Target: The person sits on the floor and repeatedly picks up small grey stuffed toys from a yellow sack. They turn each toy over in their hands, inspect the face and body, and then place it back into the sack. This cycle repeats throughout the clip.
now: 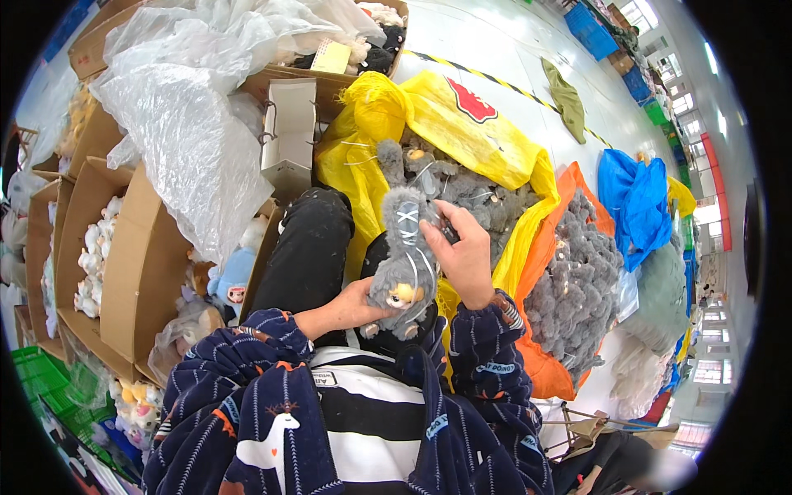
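Note:
Across my lap lies a grey plush toy (402, 268), its tan face toward me and its body stretching away. White lacing criss-crosses the grey fur, and loose pale strands hang over it. My left hand (353, 305) grips the toy's head from the left, with some of its fingers hidden underneath. At the right side of the laced body, my right hand (464, 252) is closed with thumb and forefinger on the fur; whether a strand is also pinched there cannot be made out. Just beyond is a yellow woven sack (511, 157) holding more grey plush pieces (495, 198).
An orange sack (548, 363) of grey plush pieces stands at my right, with a blue bag (635, 202) beyond. Cardboard boxes (153, 276) of plush toys line my left. Clear plastic sheeting (194, 107) covers some boxes. An upright white box (289, 132) stands past my knee.

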A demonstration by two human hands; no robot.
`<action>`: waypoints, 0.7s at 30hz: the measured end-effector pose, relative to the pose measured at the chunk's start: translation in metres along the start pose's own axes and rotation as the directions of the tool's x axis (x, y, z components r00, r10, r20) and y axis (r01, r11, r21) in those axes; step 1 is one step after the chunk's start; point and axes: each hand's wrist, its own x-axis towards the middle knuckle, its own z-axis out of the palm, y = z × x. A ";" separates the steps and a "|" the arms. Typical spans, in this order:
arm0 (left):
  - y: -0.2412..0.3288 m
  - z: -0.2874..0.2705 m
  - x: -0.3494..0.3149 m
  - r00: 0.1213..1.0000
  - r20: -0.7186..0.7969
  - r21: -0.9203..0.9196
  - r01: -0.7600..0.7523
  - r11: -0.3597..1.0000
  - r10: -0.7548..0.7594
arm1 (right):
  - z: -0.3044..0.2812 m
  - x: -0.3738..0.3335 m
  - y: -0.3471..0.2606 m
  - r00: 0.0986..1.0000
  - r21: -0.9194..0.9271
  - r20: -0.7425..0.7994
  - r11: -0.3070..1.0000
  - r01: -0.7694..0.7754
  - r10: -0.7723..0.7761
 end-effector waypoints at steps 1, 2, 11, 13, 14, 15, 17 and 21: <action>0.000 0.000 0.000 1.000 0.002 0.003 0.003 1.000 -0.003 | 0.002 0.002 -0.001 1.000 0.023 -0.028 1.000 -0.002 0.003; 0.002 0.000 0.000 1.000 0.010 0.008 -0.002 1.000 0.001 | 0.004 0.004 -0.001 0.998 0.044 -0.058 0.999 -0.005 0.008; 0.007 -0.003 -0.002 0.998 0.048 0.051 -0.034 0.998 0.032 | 0.015 0.009 0.016 0.947 0.369 0.140 0.872 -0.321 0.290; 0.004 -0.004 -0.001 0.998 0.053 0.037 -0.036 0.999 0.034 | 0.009 0.011 0.019 0.876 0.615 0.233 0.634 -0.468 0.421; 0.004 -0.004 -0.001 0.998 0.053 0.032 -0.034 0.999 0.032 | 0.005 0.012 0.022 0.832 0.708 0.293 0.479 -0.520 0.471; 0.005 -0.003 -0.001 0.998 0.052 0.026 -0.031 0.999 0.030 | 0.005 0.011 0.027 0.840 0.744 0.280 0.448 -0.496 0.465; 0.006 -0.004 0.000 0.998 0.054 0.034 -0.030 0.999 0.028 | 0.005 0.012 0.020 0.876 0.616 0.207 0.638 -0.462 0.435; 0.006 -0.004 0.000 0.998 0.065 0.060 -0.031 0.998 0.027 | 0.022 0.013 0.023 0.982 0.193 0.017 0.963 -0.190 0.190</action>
